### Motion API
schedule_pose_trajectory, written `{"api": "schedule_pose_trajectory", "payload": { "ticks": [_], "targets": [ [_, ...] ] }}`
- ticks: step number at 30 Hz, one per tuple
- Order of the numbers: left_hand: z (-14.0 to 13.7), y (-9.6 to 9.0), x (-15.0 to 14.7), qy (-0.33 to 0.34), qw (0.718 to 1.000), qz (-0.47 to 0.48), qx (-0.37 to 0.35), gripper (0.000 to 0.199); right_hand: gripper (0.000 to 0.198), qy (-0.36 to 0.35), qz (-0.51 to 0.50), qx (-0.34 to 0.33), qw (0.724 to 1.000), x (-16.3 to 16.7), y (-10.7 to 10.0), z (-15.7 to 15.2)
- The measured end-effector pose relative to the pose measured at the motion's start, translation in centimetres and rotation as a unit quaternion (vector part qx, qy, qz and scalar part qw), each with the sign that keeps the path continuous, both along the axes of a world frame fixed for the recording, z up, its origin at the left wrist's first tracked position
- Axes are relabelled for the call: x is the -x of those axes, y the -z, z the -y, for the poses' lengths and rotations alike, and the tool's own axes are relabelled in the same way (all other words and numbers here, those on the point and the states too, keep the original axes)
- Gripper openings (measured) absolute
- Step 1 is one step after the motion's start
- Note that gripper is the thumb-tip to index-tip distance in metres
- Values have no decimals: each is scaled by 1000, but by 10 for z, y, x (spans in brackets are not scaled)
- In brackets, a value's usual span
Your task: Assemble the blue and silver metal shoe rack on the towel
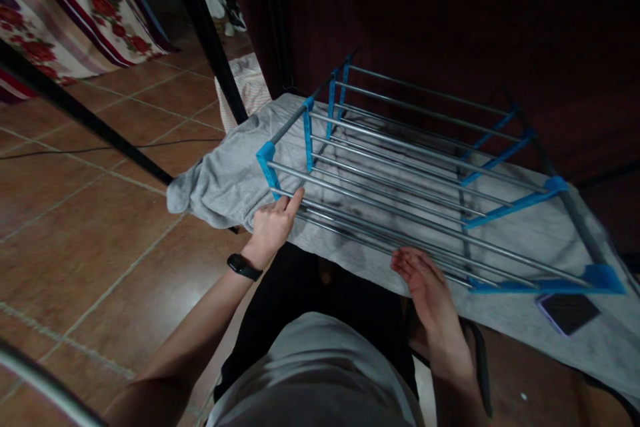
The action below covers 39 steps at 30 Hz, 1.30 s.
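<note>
A metal drying rack (380,200) with grey rods and blue plastic joints rests on a grey cloth (220,167). At its near left corner, my left hand (274,223) is closed on the rack's lower frame, one digit stretched along the rods; its other fingertips are partly hidden. My right hand (425,283) is beside the near long edge, apparently clear of the rods. Its fingers are extended close together and slightly bent, with nothing visible in them.
A phone (567,313) lies on the cloth by the rack's near right corner. Dark metal posts (205,33) stand at the left, above the tiled floor (100,240). A thin cable (115,147) crosses the tiles. Floral curtains (85,13) hang beyond, and a dark red cloth (425,13) behind the rack.
</note>
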<state>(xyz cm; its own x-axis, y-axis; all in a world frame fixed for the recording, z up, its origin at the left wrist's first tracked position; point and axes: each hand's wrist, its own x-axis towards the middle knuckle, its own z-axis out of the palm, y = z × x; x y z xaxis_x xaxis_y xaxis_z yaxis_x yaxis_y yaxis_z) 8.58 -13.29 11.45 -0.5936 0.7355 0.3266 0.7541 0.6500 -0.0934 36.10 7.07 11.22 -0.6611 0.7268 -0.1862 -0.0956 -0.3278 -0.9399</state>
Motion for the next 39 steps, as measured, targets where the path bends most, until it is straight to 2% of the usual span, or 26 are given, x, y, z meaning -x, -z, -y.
{"api": "schedule_pose_trajectory", "payload": {
  "ticks": [2, 4, 6, 8, 10, 13, 16, 20, 25, 29, 32, 35, 37, 39],
  "targets": [
    [0, 1, 0, -1, 1000, -14, 8, 53, 20, -28, 23, -114, 993, 12, -5, 14],
    [0, 1, 1, -1, 1000, -21, 13, 53, 20, -52, 44, -259, 963, 24, -13, 25],
    [0, 1, 1, 0, 1000, -19, 15, 54, 23, -81, 49, -407, 908, 37, -19, 32],
    [1, 0, 1, 0, 1000, -17, 16, 53, 29, -104, 50, -529, 841, 52, -24, 37],
    [1, 0, 2, 0, 1000, -14, 16, 53, 35, -115, 70, -618, 775, 68, -27, 40],
    [1, -1, 2, 5, 1000, -7, 15, 54, 42, -136, 132, -696, 692, 91, -29, 43],
    [1, -3, 2, 9, 1000, 5, 11, 53, 46, -181, 205, -712, 646, 110, -36, 44],
    [2, -6, 1, 15, 1000, 11, 15, 54, 47, -250, 271, -697, 615, 131, -54, 49],
    [4, -8, -1, 27, 999, -5, 39, 52, 44, -312, 269, -684, 602, 159, -68, 57],
    [4, -3, 3, 39, 999, -7, 18, 47, 40, -337, 251, -683, 598, 181, -69, 61],
    [6, 4, 7, 64, 997, 0, -37, 43, 40, -357, 251, -684, 584, 195, -71, 63],
    [12, 9, 10, 92, 988, 30, -123, 40, 41, -378, 245, -683, 575, 204, -75, 64],
    [17, 11, 11, 70, 975, 59, -201, 37, 41, -389, 234, -679, 577, 206, -77, 63],
    [20, 11, 14, 21, 949, 86, -303, 35, 42, -400, 224, -673, 581, 207, -79, 62]
  ]
}}
